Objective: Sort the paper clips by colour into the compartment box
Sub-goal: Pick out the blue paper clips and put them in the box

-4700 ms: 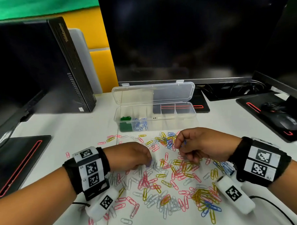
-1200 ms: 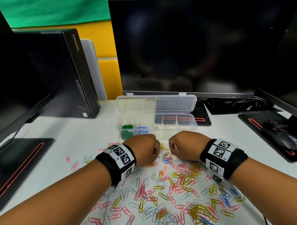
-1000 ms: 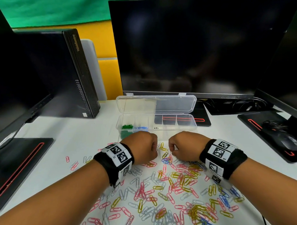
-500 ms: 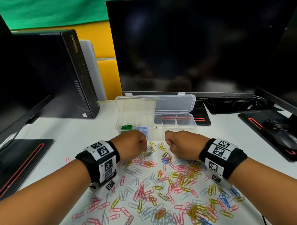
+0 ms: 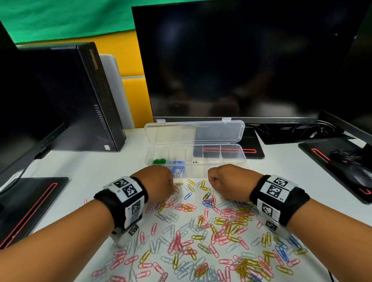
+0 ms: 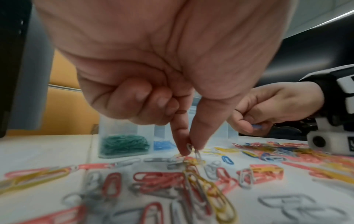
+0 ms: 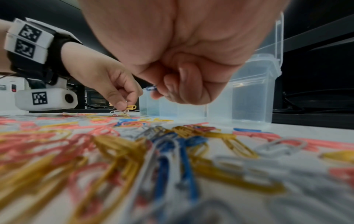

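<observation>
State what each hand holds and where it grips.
Left hand pinches a white paper clip at its upper end between thumb and forefinger. Right hand holds a blue paper clip; grip point hidden.

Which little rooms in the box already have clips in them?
Two at the left end of the box: the end one holds green clips, the next holds blue clips. The compartments to their right look empty.

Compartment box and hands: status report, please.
Left hand pinching a white paper clip off the pile. Right hand holding a blue clip. Compartment box open, green and blue started. Nothing in the way.
</observation>
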Demonstrator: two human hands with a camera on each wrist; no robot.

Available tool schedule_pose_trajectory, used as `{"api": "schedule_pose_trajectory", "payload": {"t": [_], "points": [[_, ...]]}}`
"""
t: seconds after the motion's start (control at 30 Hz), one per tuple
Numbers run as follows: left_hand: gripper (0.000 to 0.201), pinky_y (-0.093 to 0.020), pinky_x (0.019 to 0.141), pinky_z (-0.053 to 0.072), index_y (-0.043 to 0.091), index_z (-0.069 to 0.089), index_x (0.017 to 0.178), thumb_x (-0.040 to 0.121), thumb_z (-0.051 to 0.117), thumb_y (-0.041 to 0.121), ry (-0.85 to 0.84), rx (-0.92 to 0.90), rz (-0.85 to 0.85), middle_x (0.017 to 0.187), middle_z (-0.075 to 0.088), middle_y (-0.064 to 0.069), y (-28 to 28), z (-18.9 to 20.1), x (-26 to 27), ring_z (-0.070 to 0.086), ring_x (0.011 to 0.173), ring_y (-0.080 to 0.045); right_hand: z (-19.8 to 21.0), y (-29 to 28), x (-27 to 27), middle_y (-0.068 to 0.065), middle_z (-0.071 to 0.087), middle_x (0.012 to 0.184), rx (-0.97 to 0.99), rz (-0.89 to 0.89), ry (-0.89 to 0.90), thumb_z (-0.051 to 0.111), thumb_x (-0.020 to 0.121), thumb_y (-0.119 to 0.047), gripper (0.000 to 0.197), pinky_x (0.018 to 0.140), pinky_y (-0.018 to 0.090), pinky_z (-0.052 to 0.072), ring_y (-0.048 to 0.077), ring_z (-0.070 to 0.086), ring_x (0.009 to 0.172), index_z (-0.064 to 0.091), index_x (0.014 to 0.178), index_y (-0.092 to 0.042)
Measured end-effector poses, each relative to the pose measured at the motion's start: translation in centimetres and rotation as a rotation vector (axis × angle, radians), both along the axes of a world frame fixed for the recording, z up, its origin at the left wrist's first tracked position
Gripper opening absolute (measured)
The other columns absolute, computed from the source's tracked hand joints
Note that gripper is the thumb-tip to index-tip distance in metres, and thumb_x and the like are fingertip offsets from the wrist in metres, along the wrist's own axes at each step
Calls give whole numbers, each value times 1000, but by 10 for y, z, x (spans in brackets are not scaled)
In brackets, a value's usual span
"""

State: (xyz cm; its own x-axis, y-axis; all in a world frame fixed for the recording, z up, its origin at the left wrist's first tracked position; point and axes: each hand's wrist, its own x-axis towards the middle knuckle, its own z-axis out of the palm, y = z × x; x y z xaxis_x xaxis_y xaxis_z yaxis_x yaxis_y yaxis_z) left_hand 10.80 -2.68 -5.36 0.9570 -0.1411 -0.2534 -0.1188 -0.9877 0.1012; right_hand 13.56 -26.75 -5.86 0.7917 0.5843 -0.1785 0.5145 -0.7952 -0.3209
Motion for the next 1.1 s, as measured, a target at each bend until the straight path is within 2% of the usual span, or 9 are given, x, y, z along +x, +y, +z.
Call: {"api": "schedule_pose_trajectory", "payload": {"t": [0.17,0.3,0.4,0.5,0.67,0.8,0.87,1.0,1.1], "points": [[12,-24,73,41,33,66,100,91,60,38,-70,-28,-61,93,57,15,-10,1,-5,55,90,-11,2,0,-1,-4,52,79,28,-1,30,40,99,-19,26,71,36,44,21,50,79,43,75,-27],[25,-29,76,52,28,70,92,88,61,51,-53,13,-119,90,66,10,-30,-3,-7,61,85,-14,5,2,-4,-1,65,108,-35,52,70,41,99,-20,25,89,36,49,22,58,98,64,99,-28],[20,-28,71,47,25,67,92,92,58,42,-54,56,-164,88,62,7,-35,-8,-6,59,82,-17,7,2,-6,-4,64,130,-70,78,88,40,101,-19,37,102,32,44,19,57,116,70,119,-30],[16,-27,67,41,19,63,93,96,51,30,-57,116,-209,86,57,4,-37,-9,-4,53,78,-19,7,3,-6,-5,60,138,-68,64,75,38,102,-21,39,107,32,42,19,54,123,67,128,-30],[12,-28,68,46,24,60,88,88,56,35,-25,-10,-128,82,57,8,-34,-5,-3,58,83,-17,4,1,-3,1,67,112,-65,68,31,43,100,-24,26,91,36,50,25,59,101,68,104,-24],[15,-31,80,54,29,69,93,86,63,42,-17,-11,-147,92,66,12,-30,-8,-2,61,87,-12,4,2,-3,-3,68,117,-83,96,56,45,99,-23,28,95,36,50,21,60,105,72,107,-26],[16,-30,77,54,26,71,90,87,62,39,-40,-10,-180,92,68,10,-30,-11,-2,61,84,-13,0,1,0,-1,68,107,-57,68,31,45,98,-22,23,89,35,51,22,60,98,68,97,-25],[19,-30,70,48,16,62,91,96,51,30,-85,152,-291,99,66,0,-34,-15,-3,58,80,-20,-3,-1,2,0,55,79,28,21,38,41,100,-18,24,71,32,44,21,51,78,53,79,-17],[23,-31,71,45,19,50,92,96,52,42,1,237,-287,99,60,-4,-40,-9,-7,52,80,-21,2,-2,1,0,50,76,65,30,56,42,100,-16,26,67,26,41,18,46,73,51,76,-11]]}}
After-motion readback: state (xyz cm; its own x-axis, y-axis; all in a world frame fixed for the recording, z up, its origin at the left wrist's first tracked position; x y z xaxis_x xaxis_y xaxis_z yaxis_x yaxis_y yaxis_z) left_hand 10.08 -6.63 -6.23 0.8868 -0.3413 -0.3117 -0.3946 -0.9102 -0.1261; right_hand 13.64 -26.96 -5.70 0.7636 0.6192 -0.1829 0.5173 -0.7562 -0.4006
